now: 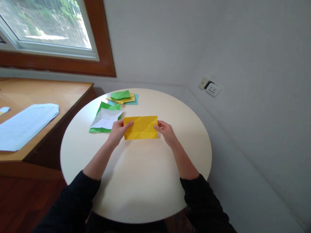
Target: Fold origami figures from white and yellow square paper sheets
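Observation:
A creased yellow sheet of paper [141, 128], rectangular in outline, is stretched between my two hands above the middle of the round table. My left hand [118, 130] pinches its left edge, thumb on the near face and fingers behind. At the opposite edge my right hand [166, 131] grips in the same way. Just left of my left hand lies a creased white sheet [106, 118] on top of a green sheet [104, 105]. Whether the yellow paper touches the tabletop I cannot tell.
The round white table [141, 187] stands against the wall. Toward its back lies a pile of folded green paper [120, 94], yellow paper and blue paper [136, 99]. A wooden desk [70, 90] at left carries a white cloth-like item [31, 124]. A wall socket [213, 89] is at right.

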A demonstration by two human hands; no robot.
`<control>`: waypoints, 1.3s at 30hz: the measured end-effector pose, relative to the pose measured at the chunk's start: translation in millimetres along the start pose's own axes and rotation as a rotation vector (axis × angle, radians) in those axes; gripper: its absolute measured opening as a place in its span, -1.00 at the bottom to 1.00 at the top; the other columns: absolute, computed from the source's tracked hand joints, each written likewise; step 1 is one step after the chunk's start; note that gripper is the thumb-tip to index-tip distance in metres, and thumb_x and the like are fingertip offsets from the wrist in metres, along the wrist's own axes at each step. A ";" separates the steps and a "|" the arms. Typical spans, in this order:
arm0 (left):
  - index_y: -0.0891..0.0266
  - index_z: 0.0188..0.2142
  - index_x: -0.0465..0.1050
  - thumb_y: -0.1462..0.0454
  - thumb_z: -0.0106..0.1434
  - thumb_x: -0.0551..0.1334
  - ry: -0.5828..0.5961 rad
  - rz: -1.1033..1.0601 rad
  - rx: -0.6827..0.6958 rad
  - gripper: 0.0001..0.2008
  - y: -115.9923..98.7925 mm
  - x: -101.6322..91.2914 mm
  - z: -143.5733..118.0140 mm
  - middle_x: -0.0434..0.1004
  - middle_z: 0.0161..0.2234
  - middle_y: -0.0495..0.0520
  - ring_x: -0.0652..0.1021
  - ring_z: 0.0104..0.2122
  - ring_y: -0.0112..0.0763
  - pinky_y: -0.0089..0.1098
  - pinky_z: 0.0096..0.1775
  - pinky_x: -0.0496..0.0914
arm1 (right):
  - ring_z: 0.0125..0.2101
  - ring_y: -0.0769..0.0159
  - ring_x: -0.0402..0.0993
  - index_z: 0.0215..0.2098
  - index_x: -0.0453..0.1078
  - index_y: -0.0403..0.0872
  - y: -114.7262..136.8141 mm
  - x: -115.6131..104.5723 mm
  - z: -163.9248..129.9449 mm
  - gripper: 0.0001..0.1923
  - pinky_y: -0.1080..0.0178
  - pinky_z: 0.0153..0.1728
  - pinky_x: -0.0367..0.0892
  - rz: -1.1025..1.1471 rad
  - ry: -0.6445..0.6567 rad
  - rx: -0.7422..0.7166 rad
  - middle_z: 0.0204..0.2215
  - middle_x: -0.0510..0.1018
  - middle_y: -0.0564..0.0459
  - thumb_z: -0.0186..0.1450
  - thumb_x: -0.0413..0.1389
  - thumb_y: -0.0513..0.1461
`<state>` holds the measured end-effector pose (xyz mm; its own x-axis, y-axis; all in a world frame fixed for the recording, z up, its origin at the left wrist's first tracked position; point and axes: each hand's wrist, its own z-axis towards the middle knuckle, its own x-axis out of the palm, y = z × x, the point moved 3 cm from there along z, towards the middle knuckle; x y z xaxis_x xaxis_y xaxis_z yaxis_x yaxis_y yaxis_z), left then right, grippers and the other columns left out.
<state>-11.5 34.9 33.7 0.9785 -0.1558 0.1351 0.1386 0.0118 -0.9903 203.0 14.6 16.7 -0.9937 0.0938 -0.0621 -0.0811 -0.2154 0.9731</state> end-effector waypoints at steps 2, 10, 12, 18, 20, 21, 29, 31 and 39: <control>0.33 -0.35 0.44 0.09 -0.11 0.36 -0.004 -0.039 -0.038 -0.61 9.4 -1.4 3.0 0.54 -0.41 0.08 0.53 -0.40 -0.29 -0.33 -0.34 0.41 | -0.27 0.29 0.40 -0.33 0.46 -0.07 -9.7 3.2 -0.4 -0.67 0.24 -0.25 0.32 0.048 0.009 0.033 -0.29 0.53 0.03 -0.03 0.24 -0.09; 0.31 -0.27 0.40 0.08 -0.08 0.33 -0.038 -0.126 -0.113 -0.57 27.5 -2.0 2.8 0.53 -0.43 0.07 0.54 -0.45 -0.33 -0.36 -0.39 0.42 | -0.44 0.32 0.46 -0.46 0.43 -0.07 -23.9 14.3 -5.7 -0.78 0.27 -0.36 0.36 0.230 -0.045 0.173 -0.48 0.54 0.10 0.00 0.21 -0.10; 0.29 -0.28 0.38 0.09 -0.07 0.33 -0.045 -0.113 -0.125 -0.59 28.4 -2.1 3.1 0.53 -0.44 0.05 0.54 -0.46 -0.36 -0.39 -0.40 0.42 | -0.46 0.32 0.46 -0.47 0.41 -0.08 -26.5 13.2 -6.3 -0.77 0.27 -0.39 0.36 0.245 -0.109 0.189 -0.49 0.55 0.10 -0.01 0.21 -0.09; 0.26 -0.21 0.33 0.16 -0.13 0.33 -0.102 -0.059 -0.202 -0.53 39.9 -3.0 4.7 0.49 -0.52 -0.01 0.52 -0.51 -0.39 -0.44 -0.47 0.38 | -0.48 0.30 0.47 -0.46 0.39 -0.09 -36.1 10.6 -6.8 -0.73 0.27 -0.43 0.37 0.177 -0.188 0.184 -0.51 0.56 0.07 -0.01 0.19 -0.06; 0.27 -0.14 0.30 0.19 -0.12 0.32 -0.106 -0.044 -0.177 -0.49 42.1 -3.6 4.4 0.48 -0.54 -0.02 0.50 -0.53 -0.41 -0.46 -0.49 0.37 | -0.48 0.30 0.47 -0.47 0.39 -0.09 -37.9 11.2 -6.7 -0.74 0.28 -0.44 0.37 0.153 -0.177 0.154 -0.50 0.56 0.07 0.00 0.18 -0.06; 0.27 -0.10 0.29 0.20 -0.10 0.30 -0.106 -0.024 -0.158 -0.47 42.7 -4.1 4.2 0.46 -0.55 -0.04 0.49 -0.55 -0.43 -0.47 -0.50 0.35 | -0.48 0.30 0.47 -0.47 0.39 -0.09 -38.9 11.7 -6.8 -0.74 0.28 -0.43 0.37 0.146 -0.172 0.140 -0.50 0.55 0.07 0.01 0.17 -0.07; 0.23 0.02 0.20 0.25 -0.07 0.24 -0.120 0.046 -0.073 -0.40 42.4 -5.2 2.3 0.39 -0.61 -0.12 0.42 -0.62 -0.51 -0.52 -0.55 0.29 | -0.55 0.38 0.40 -0.17 0.35 -0.10 -45.6 10.1 -6.8 -0.59 0.31 -0.48 0.34 0.102 -0.194 0.112 -0.60 0.48 0.16 0.03 0.16 -0.12; 0.22 0.03 0.20 0.27 -0.08 0.24 -0.107 0.029 -0.061 -0.39 41.8 -4.7 2.3 0.38 -0.60 -0.13 0.42 -0.61 -0.51 -0.52 -0.55 0.29 | -0.59 0.42 0.35 -0.06 0.31 -0.09 -43.2 9.0 -7.5 -0.52 0.34 -0.50 0.31 0.078 -0.184 0.096 -0.64 0.43 0.21 0.05 0.14 -0.13; 0.29 -0.34 0.46 0.28 -0.08 0.21 -0.110 0.000 0.001 -0.74 44.7 -6.2 5.7 0.46 -0.44 0.02 0.45 -0.46 -0.45 -0.48 -0.44 0.32 | -0.45 0.39 0.41 -0.06 0.36 -0.04 -41.8 6.5 -7.4 -0.57 0.30 -0.36 0.35 0.031 -0.139 0.041 -0.46 0.53 0.12 0.09 0.11 -0.15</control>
<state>-10.4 41.9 -11.2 0.9894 -0.0466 0.1376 0.1384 0.0131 -0.9903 199.3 17.1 -26.0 -0.9751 0.2219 -0.0031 -0.0443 -0.1811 0.9825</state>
